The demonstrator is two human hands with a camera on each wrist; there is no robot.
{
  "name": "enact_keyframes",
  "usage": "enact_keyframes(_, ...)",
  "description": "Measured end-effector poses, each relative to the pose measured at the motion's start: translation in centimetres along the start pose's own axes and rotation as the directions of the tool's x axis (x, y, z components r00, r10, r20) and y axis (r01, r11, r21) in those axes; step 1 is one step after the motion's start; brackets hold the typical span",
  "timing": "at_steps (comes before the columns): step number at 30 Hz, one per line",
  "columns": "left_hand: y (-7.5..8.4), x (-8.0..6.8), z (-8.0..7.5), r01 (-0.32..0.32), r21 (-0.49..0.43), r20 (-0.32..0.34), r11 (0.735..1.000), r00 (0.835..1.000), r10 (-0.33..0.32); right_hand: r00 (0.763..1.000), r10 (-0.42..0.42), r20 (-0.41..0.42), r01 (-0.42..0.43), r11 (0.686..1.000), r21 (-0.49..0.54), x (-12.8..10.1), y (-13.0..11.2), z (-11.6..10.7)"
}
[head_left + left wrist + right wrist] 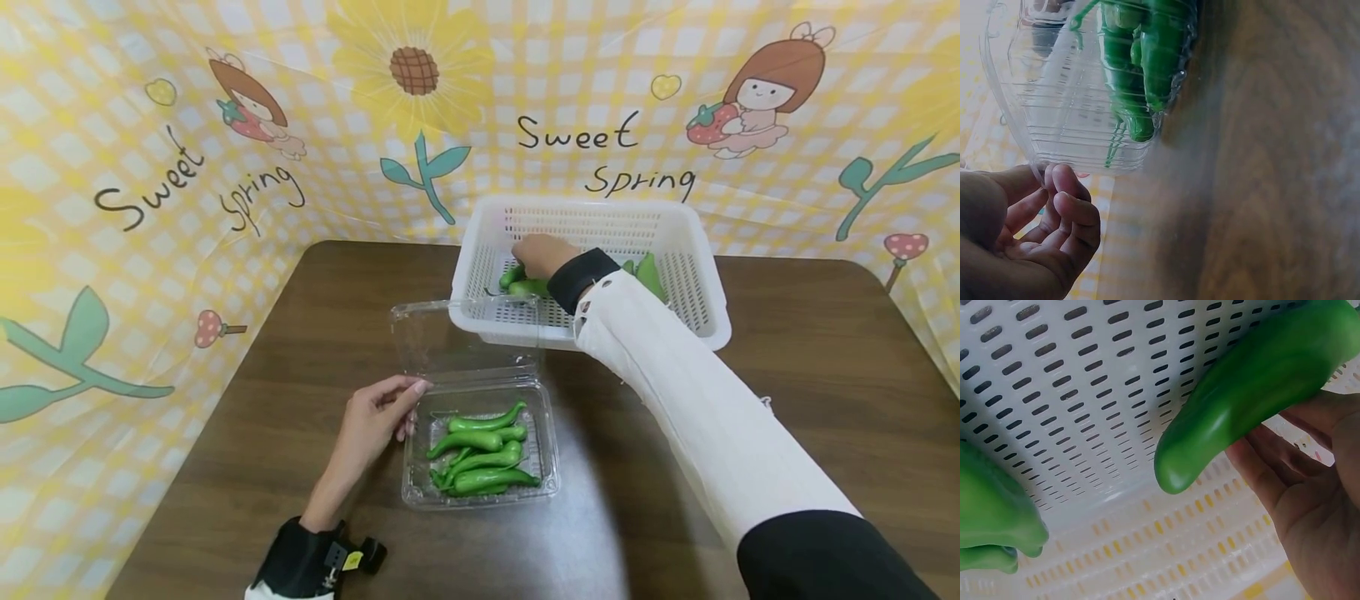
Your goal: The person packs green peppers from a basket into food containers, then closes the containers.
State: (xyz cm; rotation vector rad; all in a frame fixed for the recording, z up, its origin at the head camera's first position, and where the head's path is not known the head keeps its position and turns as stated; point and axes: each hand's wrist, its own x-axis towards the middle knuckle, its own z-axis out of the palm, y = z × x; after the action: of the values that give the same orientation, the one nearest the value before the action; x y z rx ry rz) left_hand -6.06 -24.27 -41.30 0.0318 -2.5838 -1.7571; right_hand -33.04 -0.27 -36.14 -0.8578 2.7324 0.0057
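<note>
My right hand [527, 260] reaches into the white slotted basket [697, 250] and grips a green pepper [1254, 387], whose rounded tip sticks out past my fingers [1272, 481]. Other green peppers [647, 275] lie on the basket floor, one of them close by on the left [991, 519]. My left hand [401, 408] pinches the left rim of a clear plastic clamshell container [543, 479] near the table's front. Several green peppers [483, 457] lie in it. Its lid [450, 333] stands open toward the basket. The left wrist view shows curled fingers [1069, 212] at the container's rim [1004, 94].
A dark wooden table [810, 375] carries both containers, with the basket at the back centre. A yellow checked cloth [150, 208] printed with "Sweet Spring" walls in the left side and the back. My white right sleeve [690, 400] crosses above the table's right half.
</note>
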Motion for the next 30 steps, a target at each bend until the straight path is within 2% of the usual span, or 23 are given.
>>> enact_keyframes(7, -0.03, -0.19, 0.03, 0.001, -0.001, -0.003, 1.0, 1.0, -0.001, 1.0, 0.018, 0.016, -0.018, 1.0, -0.014, -0.32, -0.16, -0.09)
enact_keyframes(15, 0.19, -0.28, 0.01, 0.005, 0.007, 0.003, 1.0, 1.0, -0.005, 1.0, -0.028, -0.008, 0.028, 0.997, -0.075, 0.09, 0.1, 0.11)
enact_keyframes(30, 0.09, -0.27, -0.06, 0.006, 0.004, -0.004, 1.0, 1.0, -0.006, 1.0, -0.019, -0.017, 0.018, 0.998, -0.055, 0.15, 0.26, -0.39)
